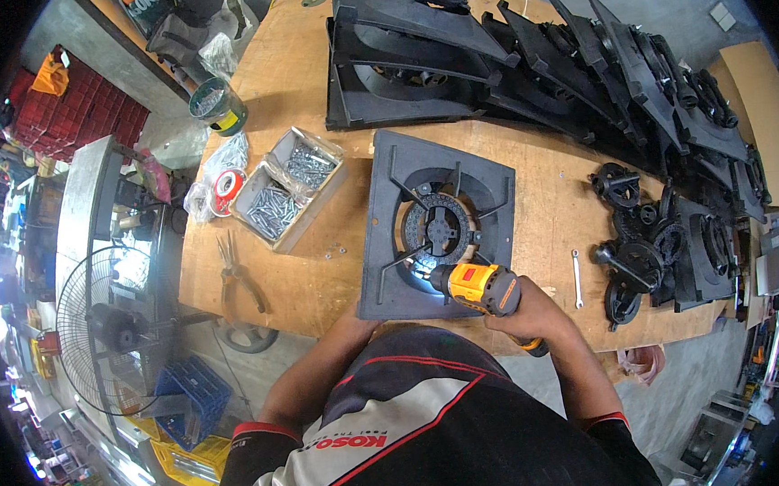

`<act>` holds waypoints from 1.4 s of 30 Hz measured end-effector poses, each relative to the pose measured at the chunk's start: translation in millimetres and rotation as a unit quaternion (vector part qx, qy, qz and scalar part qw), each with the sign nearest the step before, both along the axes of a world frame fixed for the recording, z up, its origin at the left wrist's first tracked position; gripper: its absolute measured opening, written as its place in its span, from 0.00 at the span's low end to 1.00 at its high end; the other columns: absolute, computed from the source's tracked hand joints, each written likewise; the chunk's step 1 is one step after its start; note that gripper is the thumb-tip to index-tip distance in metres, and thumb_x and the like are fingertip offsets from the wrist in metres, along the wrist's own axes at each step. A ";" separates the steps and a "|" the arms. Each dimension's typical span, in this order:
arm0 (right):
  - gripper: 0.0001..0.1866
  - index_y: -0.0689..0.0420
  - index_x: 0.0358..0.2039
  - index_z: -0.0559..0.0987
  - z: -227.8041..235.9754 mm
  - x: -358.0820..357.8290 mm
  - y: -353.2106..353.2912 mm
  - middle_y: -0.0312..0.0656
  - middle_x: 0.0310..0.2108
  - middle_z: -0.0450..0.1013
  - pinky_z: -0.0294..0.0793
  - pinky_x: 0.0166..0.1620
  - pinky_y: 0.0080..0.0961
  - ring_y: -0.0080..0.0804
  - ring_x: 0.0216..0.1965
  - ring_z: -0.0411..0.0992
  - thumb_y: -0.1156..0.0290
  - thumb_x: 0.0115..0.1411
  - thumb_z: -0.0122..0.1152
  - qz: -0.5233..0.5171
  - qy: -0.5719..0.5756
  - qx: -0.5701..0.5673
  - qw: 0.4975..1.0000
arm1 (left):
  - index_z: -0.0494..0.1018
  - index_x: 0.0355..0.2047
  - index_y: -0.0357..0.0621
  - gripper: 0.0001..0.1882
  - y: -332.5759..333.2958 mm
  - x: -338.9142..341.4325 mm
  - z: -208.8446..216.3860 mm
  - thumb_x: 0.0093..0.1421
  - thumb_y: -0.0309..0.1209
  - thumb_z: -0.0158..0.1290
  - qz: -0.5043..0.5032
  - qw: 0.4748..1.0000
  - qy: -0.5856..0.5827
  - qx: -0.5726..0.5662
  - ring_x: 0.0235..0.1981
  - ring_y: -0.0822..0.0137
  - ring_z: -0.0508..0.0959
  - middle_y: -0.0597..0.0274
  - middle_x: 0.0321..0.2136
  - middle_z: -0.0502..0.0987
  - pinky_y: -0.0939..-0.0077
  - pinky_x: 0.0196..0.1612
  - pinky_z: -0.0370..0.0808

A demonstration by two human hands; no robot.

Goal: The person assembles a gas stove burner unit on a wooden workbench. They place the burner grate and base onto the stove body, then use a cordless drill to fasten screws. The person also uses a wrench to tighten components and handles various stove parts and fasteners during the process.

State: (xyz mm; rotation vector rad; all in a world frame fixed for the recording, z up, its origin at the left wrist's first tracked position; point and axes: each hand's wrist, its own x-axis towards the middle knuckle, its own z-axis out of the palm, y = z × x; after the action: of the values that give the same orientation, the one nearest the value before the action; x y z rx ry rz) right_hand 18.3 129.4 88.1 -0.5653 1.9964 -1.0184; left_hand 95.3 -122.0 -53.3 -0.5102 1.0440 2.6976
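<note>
A square black cast-iron burner frame (382, 203) lies on the bench in front of me, with a round burner ring (441, 226) at its middle and several support arms around it. My right hand (543, 312) is wrapped round the grip of a yellow and black cordless drill (474, 282). The drill's nose points left over the frame's near part, where a light glows; its tip is hard to make out. At the frame's near left corner is my left hand (359, 322), its fingers hidden by the frame's edge.
Left of the frame stand a divided box of screws (285, 196), pliers (234, 276), a tape roll (228, 186) and a green tub (217, 108). A wrench (577, 279) and loose burners (630, 262) lie right. Stacked black frames (413, 70) fill the back; a fan (111, 326) stands left.
</note>
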 end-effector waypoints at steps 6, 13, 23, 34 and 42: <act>0.23 0.63 0.42 0.82 6.3 -1.1 -2.8 0.50 0.35 0.81 0.78 0.44 0.32 0.38 0.39 0.81 0.66 0.45 0.70 0.010 -0.009 -0.003 1.000 | 0.70 0.58 0.35 0.28 -1.2 2.9 0.4 0.71 0.48 0.43 -0.005 1.000 -0.002 -0.001 0.46 0.59 0.81 0.50 0.52 0.77 0.62 0.51 0.79; 0.23 0.64 0.42 0.81 15.6 -1.5 -5.6 0.52 0.35 0.81 0.78 0.45 0.33 0.42 0.40 0.81 0.65 0.45 0.71 0.008 -0.009 0.052 0.999 | 0.69 0.58 0.35 0.29 -0.9 4.6 2.6 0.71 0.49 0.43 -0.016 1.000 -0.006 0.000 0.46 0.59 0.81 0.49 0.53 0.77 0.62 0.52 0.79; 0.24 0.62 0.41 0.82 10.4 -5.1 -4.4 0.52 0.34 0.81 0.79 0.44 0.33 0.42 0.39 0.81 0.63 0.44 0.72 0.030 -0.007 0.056 0.998 | 0.69 0.59 0.36 0.30 -6.6 16.0 8.2 0.71 0.50 0.43 -0.044 0.998 -0.050 -0.011 0.47 0.59 0.80 0.49 0.53 0.76 0.63 0.52 0.79; 0.22 0.61 0.38 0.82 13.1 -7.5 -5.0 0.44 0.32 0.81 0.79 0.42 0.29 0.32 0.34 0.80 0.67 0.42 0.74 0.058 0.003 0.051 0.997 | 0.70 0.59 0.37 0.32 -55.9 22.6 56.7 0.66 0.52 0.50 -0.092 0.977 -0.193 -0.015 0.46 0.57 0.82 0.51 0.50 0.80 0.61 0.53 0.79; 0.22 0.59 0.36 0.82 12.9 -23.4 -5.4 0.49 0.33 0.81 0.80 0.41 0.33 0.44 0.35 0.81 0.63 0.41 0.77 0.122 0.036 0.073 0.989 | 0.74 0.53 0.41 0.24 -49.6 21.0 67.0 0.66 0.46 0.50 -0.087 0.980 -0.176 -0.014 0.42 0.59 0.84 0.53 0.43 0.82 0.62 0.48 0.81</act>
State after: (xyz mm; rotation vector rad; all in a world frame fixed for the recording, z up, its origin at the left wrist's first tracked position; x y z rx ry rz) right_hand -5.0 124.0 101.0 -0.7523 1.9870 -0.7062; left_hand 116.3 -171.6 13.7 -0.8240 0.9751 2.3314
